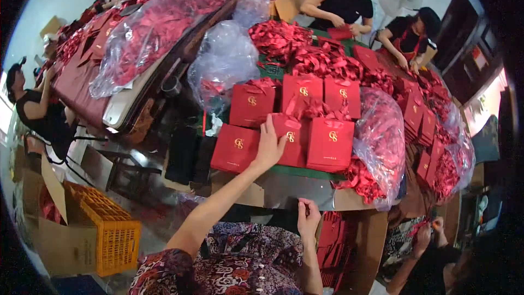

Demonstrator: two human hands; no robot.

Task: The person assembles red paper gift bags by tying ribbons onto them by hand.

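Note:
Red gift bags with gold printing and red ribbon handles stand in stacks on the table in front of me. My left hand (268, 150) reaches over them, fingers stretched out, touching the front-row middle bag (295, 150) at its left side. To the left of that hand lies another stack of bags (234, 147); a further front bag (329, 145) is on the right. My right hand (309, 219) hangs by the table's near edge, fingers curled together. Whatever its fingertips hold, if anything, is too small to make out.
Heaped red ribbons (327, 60) and a clear plastic sack of ribbons (380, 142) lie around the bags. Below the table edge, an open carton (371, 246) holds red bags. A yellow crate (117, 235) sits at lower left. Several people work around the tables.

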